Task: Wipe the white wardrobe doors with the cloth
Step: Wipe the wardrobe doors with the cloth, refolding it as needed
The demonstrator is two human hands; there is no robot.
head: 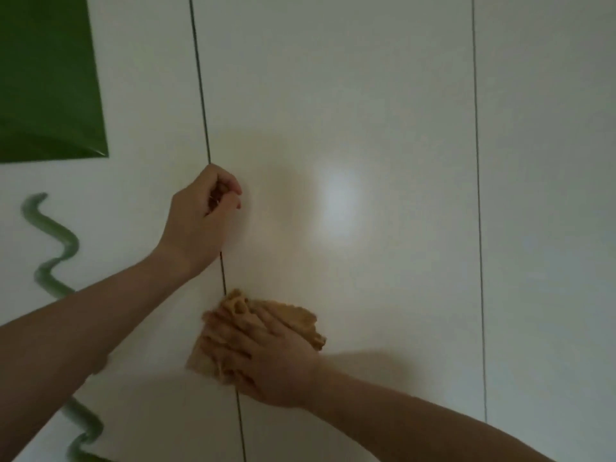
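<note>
The view looks closely at white wardrobe doors [340, 95], 3 glossy panels split by 2 thin dark vertical seams. The left seam [200, 88] runs down the left-centre of the view and the right seam [477, 195] stands near the right edge. A soft bright reflection [338, 203] sits on the middle door, about halfway up.

The right hand [266, 365] lies flat on a tan, crumpled cloth [286, 318], fingers spread and pressing it against the middle door. The cloth sits low on that door, at its left edge, and its left part laps over the left seam onto the neighbouring door. Folds of cloth bunch up above and to the right of the fingertips. The picture is blurred around the fingers, so the finer edges of the cloth are hard to make out.

The left hand [203, 218] is higher up on the same seam, curled loosely with the fingertips drawn in against the edge of the middle door; whether they hook into the gap cannot be told. It holds nothing visible.

On the left door, a dark green glossy sheet [46, 78] fills the upper left corner, and a wavy green painted line [55, 241] runs down below it, partly hidden behind the left forearm [83, 328].
</note>
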